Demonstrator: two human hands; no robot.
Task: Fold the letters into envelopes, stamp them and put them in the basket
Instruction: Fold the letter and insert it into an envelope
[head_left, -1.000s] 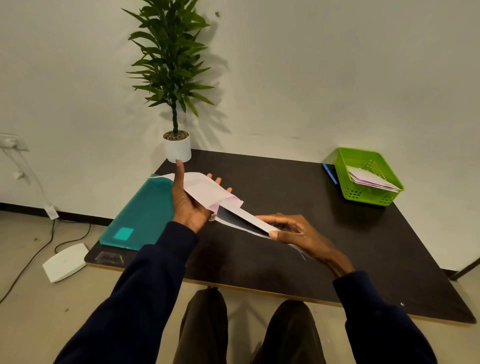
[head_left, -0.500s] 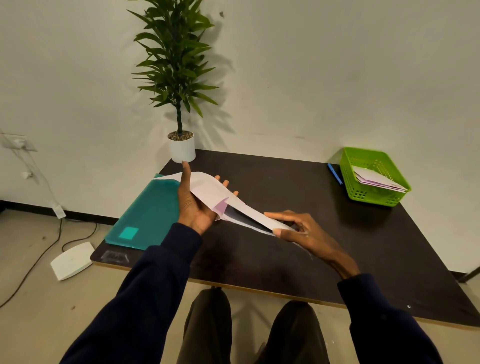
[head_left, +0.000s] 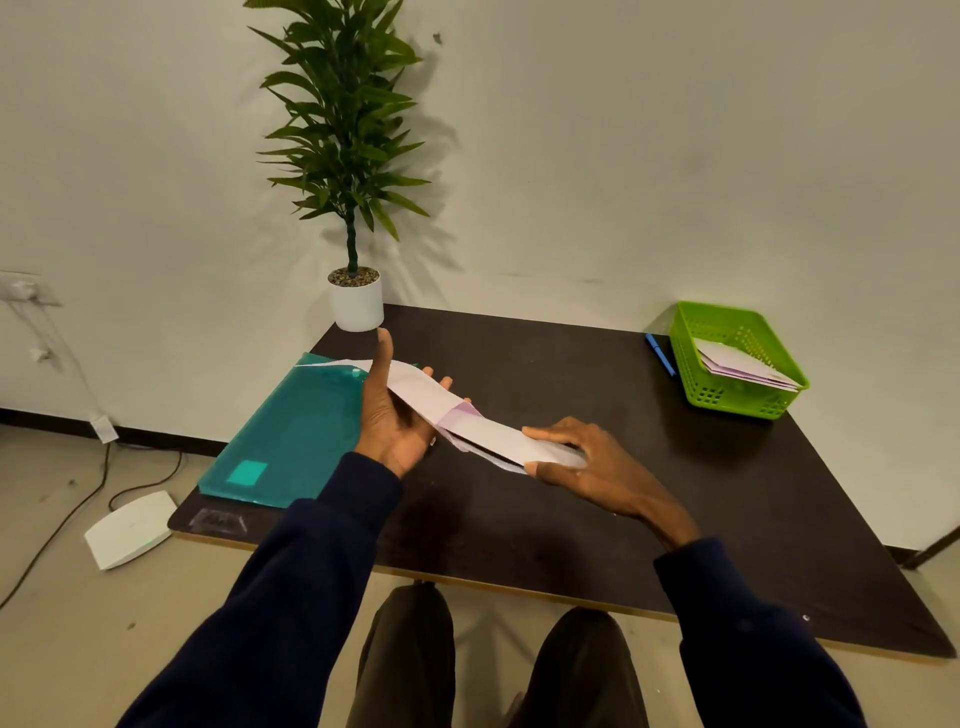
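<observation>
Several envelopes (head_left: 743, 370) lie inside green basket (head_left: 733, 400), beside blue pen (head_left: 660, 354).

Letter (head_left: 498, 434) (folded) between both hands

Dark table (head_left: 519, 530) vs plain off-white wall (head_left: 623, 156), potted plant (head_left: 348, 156) at far left corner, beige floor (head_left: 62, 597) w/ cables (head_left: 67, 514) left.

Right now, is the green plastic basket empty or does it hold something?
Not empty. The green plastic basket at the table's far right corner holds a few pale folded envelopes, lying slanted inside it.
</observation>
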